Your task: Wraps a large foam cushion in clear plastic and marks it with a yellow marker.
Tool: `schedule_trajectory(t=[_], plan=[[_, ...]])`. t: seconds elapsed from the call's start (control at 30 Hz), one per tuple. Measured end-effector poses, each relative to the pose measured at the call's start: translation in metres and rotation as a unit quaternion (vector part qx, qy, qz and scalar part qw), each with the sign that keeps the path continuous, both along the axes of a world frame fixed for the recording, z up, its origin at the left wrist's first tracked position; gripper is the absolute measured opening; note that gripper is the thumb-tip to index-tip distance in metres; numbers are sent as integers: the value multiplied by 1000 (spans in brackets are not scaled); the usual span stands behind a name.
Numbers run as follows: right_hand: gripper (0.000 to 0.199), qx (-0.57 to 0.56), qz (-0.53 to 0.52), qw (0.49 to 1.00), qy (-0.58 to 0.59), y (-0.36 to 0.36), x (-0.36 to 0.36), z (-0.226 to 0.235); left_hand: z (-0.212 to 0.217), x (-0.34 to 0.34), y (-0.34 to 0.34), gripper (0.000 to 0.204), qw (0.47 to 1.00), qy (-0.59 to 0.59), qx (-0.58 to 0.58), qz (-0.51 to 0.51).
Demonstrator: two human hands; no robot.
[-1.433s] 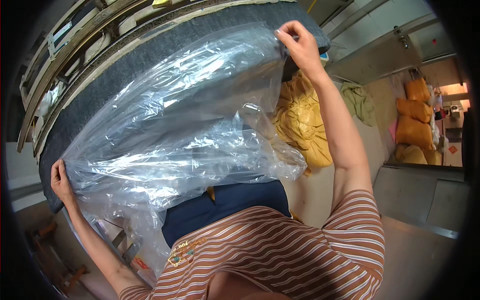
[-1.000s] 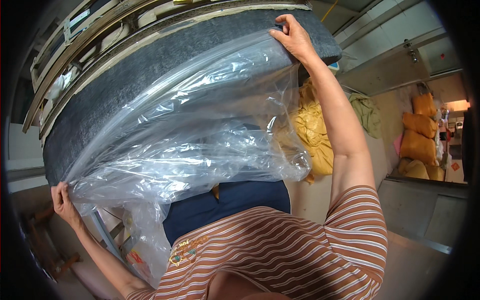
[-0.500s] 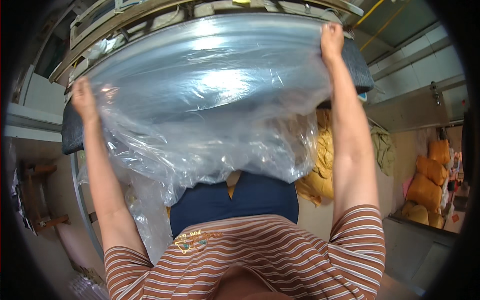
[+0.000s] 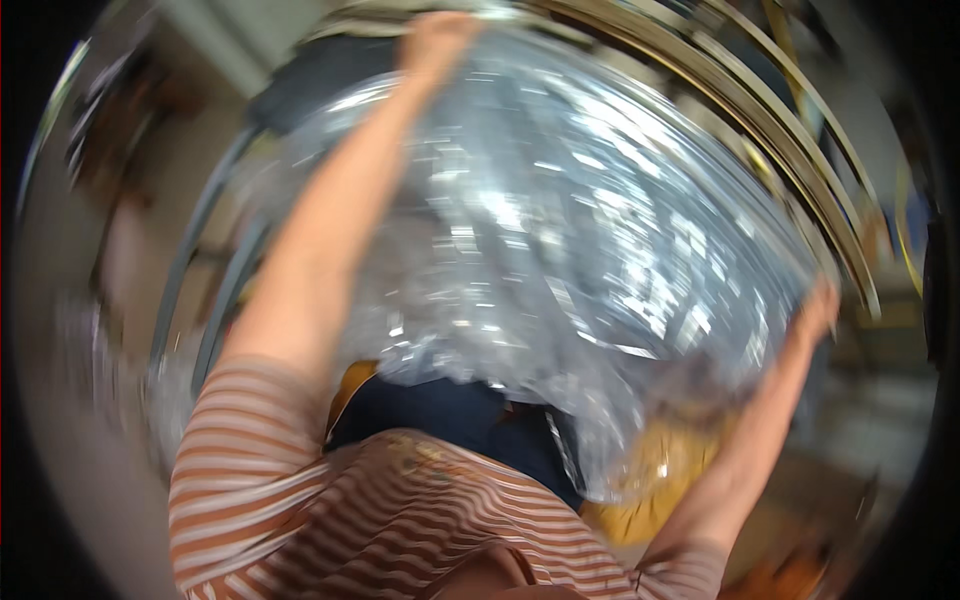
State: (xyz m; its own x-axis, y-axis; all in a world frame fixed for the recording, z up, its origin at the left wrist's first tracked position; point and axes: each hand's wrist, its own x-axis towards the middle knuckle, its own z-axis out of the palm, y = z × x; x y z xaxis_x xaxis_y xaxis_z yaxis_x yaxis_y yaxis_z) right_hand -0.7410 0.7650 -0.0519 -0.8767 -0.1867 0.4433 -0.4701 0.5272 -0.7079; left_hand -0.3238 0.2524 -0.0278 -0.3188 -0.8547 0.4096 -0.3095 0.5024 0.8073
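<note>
While my left hand (image 4: 437, 38) grips the clear plastic sheet's (image 4: 560, 230) far-left edge, my right hand (image 4: 818, 312) pinches its near-right edge, the sheet stretched diagonally between my closed fingers.

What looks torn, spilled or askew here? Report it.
Nothing stands out. The clear plastic sheet is crumpled but shows no visible tear, stretched between the left hand and right hand. Motion blur hides finer detail.

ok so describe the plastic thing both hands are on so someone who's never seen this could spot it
Start from the big dark grey cushion filling the upper part of the view. Stretched over it is a clear plastic bag, gripped by the left hand at top and the right hand at the far side. It alone is see-through, crinkled and glinting.
</note>
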Motion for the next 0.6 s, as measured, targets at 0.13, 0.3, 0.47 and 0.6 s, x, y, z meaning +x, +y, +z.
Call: schedule_trajectory(t=[0.13, 0.3, 0.47, 0.6], plan=[[44, 36, -41, 994, 98, 34, -35, -4, -7, -6, 0, 17, 972, 123, -197, 17], [40, -68, -68, 993, 70, 69, -33, 43, 50, 29, 91, 6, 921, 184, -343, 4], [45, -32, -232, 972, 24, 187, -6, 125, 69, 79, 235, 19, 862, 207, -427, -177], [45, 0, -203, 976, 73, 252, 6, 157, 28, 146, 320, 29, 835, 121, -369, -390]])
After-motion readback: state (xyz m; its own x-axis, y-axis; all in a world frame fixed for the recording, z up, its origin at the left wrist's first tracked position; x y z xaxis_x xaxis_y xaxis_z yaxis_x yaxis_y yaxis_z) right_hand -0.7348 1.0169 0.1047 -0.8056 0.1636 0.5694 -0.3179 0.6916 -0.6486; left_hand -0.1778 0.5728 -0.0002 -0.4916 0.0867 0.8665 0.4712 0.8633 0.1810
